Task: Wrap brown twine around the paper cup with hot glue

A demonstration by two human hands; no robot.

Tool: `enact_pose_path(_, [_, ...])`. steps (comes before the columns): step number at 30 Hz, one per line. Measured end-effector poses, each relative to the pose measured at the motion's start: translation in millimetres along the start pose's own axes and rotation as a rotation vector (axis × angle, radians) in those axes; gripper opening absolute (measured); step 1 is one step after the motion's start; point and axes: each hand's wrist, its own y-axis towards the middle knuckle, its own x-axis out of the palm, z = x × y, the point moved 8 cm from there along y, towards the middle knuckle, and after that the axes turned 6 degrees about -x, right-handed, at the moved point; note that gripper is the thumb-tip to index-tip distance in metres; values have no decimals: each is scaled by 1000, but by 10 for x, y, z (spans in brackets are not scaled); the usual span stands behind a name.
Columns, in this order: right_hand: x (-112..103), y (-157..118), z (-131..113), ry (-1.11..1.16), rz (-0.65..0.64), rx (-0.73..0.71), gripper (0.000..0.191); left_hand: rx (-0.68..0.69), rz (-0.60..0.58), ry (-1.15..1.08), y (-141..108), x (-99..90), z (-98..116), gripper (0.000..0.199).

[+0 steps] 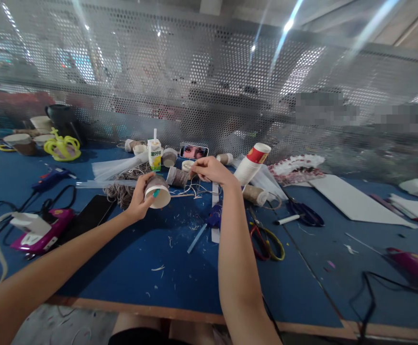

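Observation:
My left hand (139, 199) is closed around a paper cup (163, 196) wrapped in grey-brown cord, its open white mouth tipped toward me. Farther right, my right hand (209, 171) is raised with its fingers pinched together beside a small white roll (187, 166); what lies between the fingertips is too small to make out. A cord-wrapped cup (177, 177) lies between the two hands. Behind my left hand sits a heap of grey-brown cord (122, 188). A blue glue gun (215, 215) rests partly behind my right forearm.
A juice carton (154, 153) and a propped phone (194, 151) stand behind the hands. To the right are stacked paper cups (248, 167), scissors (271, 244) and a marker (288, 219). On the left are a power strip (45, 232), a dark phone (90, 218) and a yellow crown-shaped piece (62, 147).

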Motion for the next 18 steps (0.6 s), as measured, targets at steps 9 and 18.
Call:
enact_pose_path(9, [32, 27, 119, -57, -6, 150, 30, 56, -98, 66, -2, 76, 111, 60])
enact_pose_path(18, [69, -236, 637, -189, -223, 619, 21, 90, -56, -88, 17, -1, 140, 60])
